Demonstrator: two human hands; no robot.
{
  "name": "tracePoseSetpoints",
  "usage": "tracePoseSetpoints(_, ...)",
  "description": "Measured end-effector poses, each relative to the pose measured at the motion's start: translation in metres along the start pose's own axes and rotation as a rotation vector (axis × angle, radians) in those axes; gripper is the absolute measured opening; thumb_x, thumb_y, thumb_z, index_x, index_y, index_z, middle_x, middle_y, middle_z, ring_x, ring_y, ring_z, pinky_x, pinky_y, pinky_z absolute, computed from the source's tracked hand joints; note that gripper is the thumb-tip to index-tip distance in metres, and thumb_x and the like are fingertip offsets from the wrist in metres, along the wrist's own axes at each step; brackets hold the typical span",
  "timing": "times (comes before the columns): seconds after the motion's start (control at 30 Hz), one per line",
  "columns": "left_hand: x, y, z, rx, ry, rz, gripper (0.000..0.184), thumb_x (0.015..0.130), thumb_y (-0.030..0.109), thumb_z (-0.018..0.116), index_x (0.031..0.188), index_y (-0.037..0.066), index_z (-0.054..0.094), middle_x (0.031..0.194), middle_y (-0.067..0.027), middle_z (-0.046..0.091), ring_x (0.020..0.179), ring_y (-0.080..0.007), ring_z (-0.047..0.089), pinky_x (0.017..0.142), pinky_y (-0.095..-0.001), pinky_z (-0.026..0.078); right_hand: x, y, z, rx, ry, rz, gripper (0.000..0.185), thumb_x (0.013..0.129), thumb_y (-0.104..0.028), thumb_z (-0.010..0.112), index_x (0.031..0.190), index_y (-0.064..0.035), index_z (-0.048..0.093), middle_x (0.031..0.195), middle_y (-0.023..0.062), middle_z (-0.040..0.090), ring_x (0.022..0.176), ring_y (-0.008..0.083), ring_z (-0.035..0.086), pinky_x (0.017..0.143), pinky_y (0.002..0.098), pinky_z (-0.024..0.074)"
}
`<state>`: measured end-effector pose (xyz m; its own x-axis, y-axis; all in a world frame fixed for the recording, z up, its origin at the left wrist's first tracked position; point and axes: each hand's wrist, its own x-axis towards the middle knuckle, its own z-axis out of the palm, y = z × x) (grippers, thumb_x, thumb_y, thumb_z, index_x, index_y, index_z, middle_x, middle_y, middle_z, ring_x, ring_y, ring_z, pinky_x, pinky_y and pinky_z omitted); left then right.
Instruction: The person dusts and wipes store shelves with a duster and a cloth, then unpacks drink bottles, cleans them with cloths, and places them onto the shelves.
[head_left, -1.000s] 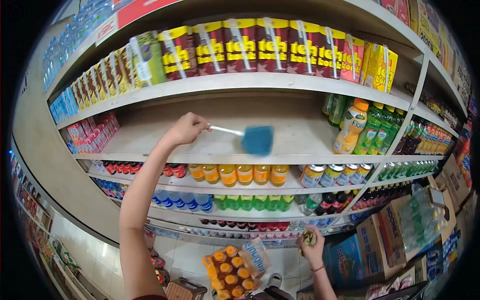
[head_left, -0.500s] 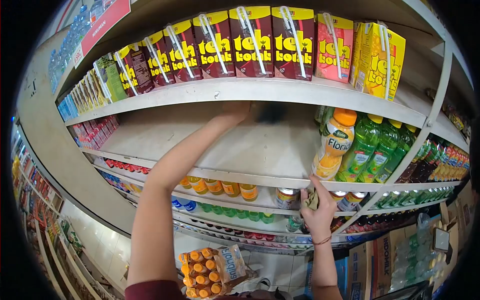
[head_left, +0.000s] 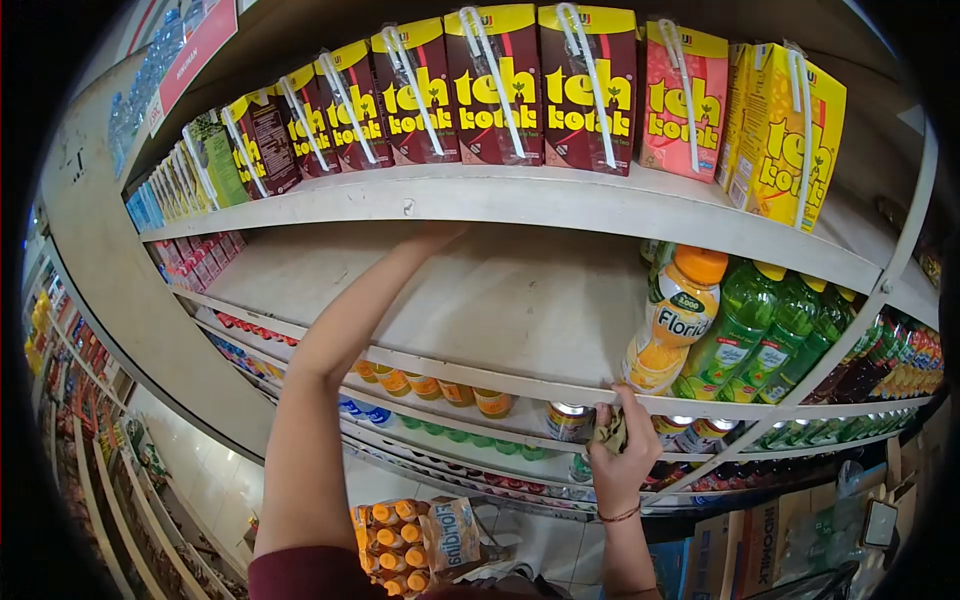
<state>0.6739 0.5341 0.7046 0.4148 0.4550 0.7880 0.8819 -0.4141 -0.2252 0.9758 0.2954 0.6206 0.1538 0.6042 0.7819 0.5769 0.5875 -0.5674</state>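
Note:
My left arm reaches into the middle shelf (head_left: 480, 376). Only the wrist side of my left hand (head_left: 440, 236) shows below the upper shelf's edge; its fingers, and anything in them, are hidden. My right hand (head_left: 622, 440) is at the front edge of the middle shelf, closed on a crumpled greenish cloth (head_left: 611, 430), with a finger at the shelf edge. Just above it stands an orange-capped Florida-like juice bottle (head_left: 670, 325), beside green bottles (head_left: 735, 325) at the right of the shelf.
Teh Kotak cartons (head_left: 495, 90) line the shelf above. Small pink cartons (head_left: 200, 260) sit at the left. Orange drink bottles (head_left: 425, 386) and cans (head_left: 568, 420) stand below. A pack of orange-capped bottles (head_left: 390, 548) is near the floor, with cardboard boxes (head_left: 760, 545) at lower right.
The blue duster in my left hand went from open view to the shelf's back and is now out of sight. My right hand rose to the shelf edge with the cloth. The view moved closer.

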Motion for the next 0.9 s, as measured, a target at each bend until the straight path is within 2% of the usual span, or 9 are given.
tracePoseSetpoints(0.2, -0.026, 0.012, -0.056, 0.040, -0.105, -0.148, 0.031, 0.072, 0.018, 0.058, 0.095, -0.002, 0.059, 0.090, -0.0217, 0.060, 0.088, -0.0372, 0.056, 0.081, -0.0433, 0.043, -0.001, -0.002, 0.002, 0.009, 0.009, 0.009, 0.030, 0.071, 0.005, 0.061, 0.100, 0.0009, 0.057, 0.071, 0.0150, 0.054, 0.061, 0.0293, 0.053, 0.057, 0.0346, 0.0418)
tracePoseSetpoints(0.3, -0.033, 0.045, -0.106, -0.375, -0.565, -0.380, 0.025, 0.070, 0.021, 0.061, 0.077, -0.004, 0.062, 0.074, -0.0225, 0.060, 0.074, -0.0395, 0.058, 0.071, -0.0457, 0.047, -0.001, -0.002, 0.003, -0.011, 0.026, -0.007, 0.029, 0.071, 0.005, 0.061, 0.100, 0.0009, 0.058, 0.071, 0.0152, 0.054, 0.061, 0.0296, 0.053, 0.057, 0.0345, 0.0418)
tracePoseSetpoints(0.33, -0.046, 0.039, -0.108, -0.230, -0.358, -0.455, 0.025, 0.071, 0.021, 0.060, 0.067, -0.004, 0.062, 0.065, -0.0243, 0.058, 0.068, -0.0406, 0.058, 0.069, -0.0457, 0.048, -0.002, -0.003, 0.003, 0.004, 0.035, 0.009, 0.028, 0.071, 0.005, 0.061, 0.099, 0.0011, 0.057, 0.072, 0.0149, 0.054, 0.062, 0.0298, 0.052, 0.057, 0.0343, 0.0417)
tracePoseSetpoints(0.43, -0.070, 0.016, -0.124, 0.034, -0.360, -0.553, 0.024, 0.075, 0.017, 0.058, 0.065, -0.005, 0.061, 0.065, -0.0261, 0.057, 0.064, -0.0392, 0.059, 0.060, -0.0452, 0.049, -0.002, -0.006, 0.002, -0.012, 0.013, 0.021, 0.027, 0.072, 0.005, 0.060, 0.099, 0.0014, 0.057, 0.072, 0.0148, 0.053, 0.062, 0.0296, 0.052, 0.057, 0.0339, 0.0414)
tracePoseSetpoints(0.53, -0.086, 0.075, -0.158, -0.501, -0.355, -0.311, 0.026, 0.077, 0.015, 0.057, 0.062, -0.006, 0.058, 0.063, -0.0261, 0.057, 0.059, -0.0387, 0.059, 0.051, -0.0442, 0.047, -0.001, -0.005, 0.007, 0.007, 0.054, 0.000, 0.029, 0.072, 0.006, 0.059, 0.100, 0.0021, 0.056, 0.073, 0.0150, 0.052, 0.063, 0.0292, 0.051, 0.058, 0.0330, 0.0407)
tracePoseSetpoints(0.63, -0.084, 0.066, -0.177, -0.033, -0.282, -0.707, 0.017, 0.074, 0.008, 0.054, 0.068, -0.007, 0.060, 0.058, -0.0243, 0.054, 0.052, -0.0342, 0.056, 0.054, -0.0386, 0.046, -0.005, -0.007, 0.002, 0.007, 0.010, 0.025, 0.032, 0.071, 0.010, 0.057, 0.102, 0.0034, 0.055, 0.076, 0.0148, 0.053, 0.066, 0.0288, 0.052, 0.062, 0.0318, 0.0424)
tracePoseSetpoints(0.77, -0.079, 0.122, -0.194, -0.575, -0.498, -0.472, 0.020, 0.078, 0.011, 0.055, 0.075, -0.005, 0.064, 0.069, -0.0251, 0.059, 0.063, -0.0351, 0.060, 0.063, -0.0395, 0.049, -0.003, -0.012, 0.004, 0.066, 0.019, 0.043, 0.037, 0.068, 0.015, 0.051, 0.104, 0.0049, 0.053, 0.081, 0.0154, 0.055, 0.071, 0.0285, 0.054, 0.067, 0.0306, 0.0440)
tracePoseSetpoints(0.87, -0.091, 0.090, -0.192, 0.174, -0.355, -0.783, 0.017, 0.076, 0.009, 0.054, 0.079, -0.002, 0.066, 0.068, -0.0190, 0.062, 0.060, -0.0207, 0.060, 0.063, -0.0311, 0.047, -0.006, -0.009, 0.004, 0.032, 0.018, 0.042, 0.034, 0.070, 0.013, 0.052, 0.103, 0.0056, 0.053, 0.085, 0.0162, 0.057, 0.074, 0.0276, 0.056, 0.069, 0.0306, 0.0439)
tracePoseSetpoints(0.9, -0.097, 0.093, -0.195, -0.038, -0.383, -0.738, 0.016, 0.077, 0.009, 0.054, 0.076, -0.003, 0.065, 0.068, -0.0201, 0.062, 0.059, -0.0236, 0.060, 0.062, -0.0327, 0.047, -0.007, -0.011, 0.001, 0.042, -0.005, 0.083, 0.031, 0.072, 0.011, 0.053, 0.103, 0.0060, 0.054, 0.088, 0.0168, 0.058, 0.077, 0.0262, 0.057, 0.072, 0.0304, 0.0440)
